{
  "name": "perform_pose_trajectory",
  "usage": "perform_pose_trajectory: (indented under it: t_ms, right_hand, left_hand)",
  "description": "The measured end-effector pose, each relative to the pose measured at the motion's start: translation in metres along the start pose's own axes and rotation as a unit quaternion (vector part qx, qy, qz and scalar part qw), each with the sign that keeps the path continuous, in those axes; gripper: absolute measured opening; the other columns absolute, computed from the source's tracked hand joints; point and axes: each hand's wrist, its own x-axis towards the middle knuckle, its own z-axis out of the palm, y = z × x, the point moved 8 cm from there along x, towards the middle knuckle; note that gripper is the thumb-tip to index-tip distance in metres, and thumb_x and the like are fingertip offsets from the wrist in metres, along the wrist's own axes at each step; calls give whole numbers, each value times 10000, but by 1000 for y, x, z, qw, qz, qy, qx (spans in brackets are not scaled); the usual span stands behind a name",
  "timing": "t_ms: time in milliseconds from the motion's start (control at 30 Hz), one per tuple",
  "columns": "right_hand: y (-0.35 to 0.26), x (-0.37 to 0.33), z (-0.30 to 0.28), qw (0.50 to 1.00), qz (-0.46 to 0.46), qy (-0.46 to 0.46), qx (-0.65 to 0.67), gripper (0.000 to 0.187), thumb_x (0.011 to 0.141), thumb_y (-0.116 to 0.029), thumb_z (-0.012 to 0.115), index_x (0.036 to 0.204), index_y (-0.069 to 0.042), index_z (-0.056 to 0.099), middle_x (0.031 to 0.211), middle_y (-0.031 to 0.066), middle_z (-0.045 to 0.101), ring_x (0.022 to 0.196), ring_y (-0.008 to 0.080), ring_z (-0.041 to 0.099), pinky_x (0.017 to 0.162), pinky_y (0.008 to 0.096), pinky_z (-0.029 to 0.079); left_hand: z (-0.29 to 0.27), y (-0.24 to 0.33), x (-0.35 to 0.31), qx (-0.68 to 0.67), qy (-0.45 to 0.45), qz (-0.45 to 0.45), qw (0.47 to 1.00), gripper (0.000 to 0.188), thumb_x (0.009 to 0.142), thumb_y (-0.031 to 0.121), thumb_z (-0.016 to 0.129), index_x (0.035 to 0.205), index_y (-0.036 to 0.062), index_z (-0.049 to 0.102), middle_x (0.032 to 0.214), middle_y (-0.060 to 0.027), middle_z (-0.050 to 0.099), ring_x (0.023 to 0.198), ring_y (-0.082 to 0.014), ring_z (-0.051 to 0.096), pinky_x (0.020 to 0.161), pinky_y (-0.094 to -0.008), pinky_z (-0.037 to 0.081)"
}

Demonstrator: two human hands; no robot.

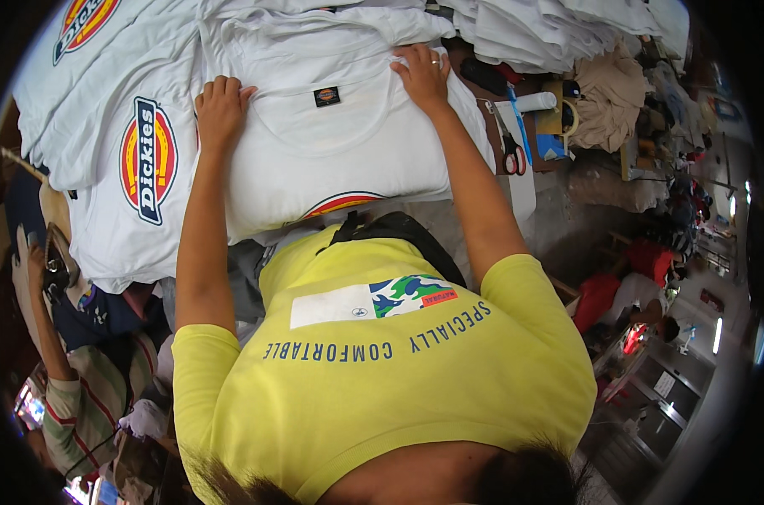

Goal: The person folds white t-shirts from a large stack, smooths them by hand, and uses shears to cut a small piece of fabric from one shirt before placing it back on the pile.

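A white T-shirt (340, 172) lies spread in front of me on a pile of others, its round neck facing away and a small dark label inside the collar. My left hand (221, 112) is at its left shoulder, fingers curled into the cloth and thumb toward the neck. At the right shoulder, my right hand (424, 77), with a ring on one finger, has its fingertips bent onto the fabric and closed on it. The lower part of a red and yellow print shows at the near edge of the shirt.
More white shirts (104, 160) with a coloured print lie at left, and a white stack (550, 34) stands far right. Scissors (512, 156), a blue strip and a white roll (535, 102) lie right of the shirt. Another person's arm (49, 320) is at left.
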Motion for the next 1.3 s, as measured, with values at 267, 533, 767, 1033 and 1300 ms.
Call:
perform_pose_trajectory:
  t_ms: [267, 533, 767, 1033, 1300]
  right_hand:
    - [-6, 27, 7, 996, -12, 17, -84, 230, 834, -349, 538, 892, -135, 599, 962, 34, 529, 972, 255, 453, 893, 483, 241]
    - [-11, 24, -3, 995, -40, 60, -70, 214, 811, -340, 568, 868, -136, 600, 931, 14, 529, 944, 219, 457, 869, 453, 256]
    - [-8, 17, -15, 991, -41, 129, 1, 182, 803, -288, 592, 848, -114, 565, 839, -4, 592, 843, 190, 506, 837, 416, 266]
    - [-8, 20, -8, 996, -31, 88, -6, 166, 806, -279, 589, 843, -120, 566, 770, 17, 608, 789, 203, 542, 824, 421, 289]
    - [-14, 23, -6, 995, -39, 76, -46, 168, 806, -287, 585, 836, -124, 566, 758, 22, 604, 803, 215, 549, 817, 423, 301]
  left_hand:
    - [20, -29, 23, -38, -13, -4, 999, 394, 847, 450, 487, 758, 66, 479, 623, -92, 590, 551, -309, 563, 470, -403, 409]
    - [26, -46, 27, -229, -240, 0, 943, 361, 789, 365, 624, 842, 14, 558, 729, -123, 605, 647, -224, 574, 615, -309, 421]
    - [4, -60, 26, -359, -219, -110, 901, 133, 778, 81, 624, 882, 31, 558, 737, -39, 602, 694, -117, 549, 670, -261, 430]
    - [-23, -9, 25, -180, -246, 174, 936, 416, 685, -162, 447, 968, 98, 608, 924, -87, 529, 884, -221, 531, 760, -295, 435]
    - [-4, 5, 30, -13, -333, 221, 916, 405, 663, -145, 479, 957, 92, 626, 1004, -89, 464, 941, -267, 483, 814, -319, 445]
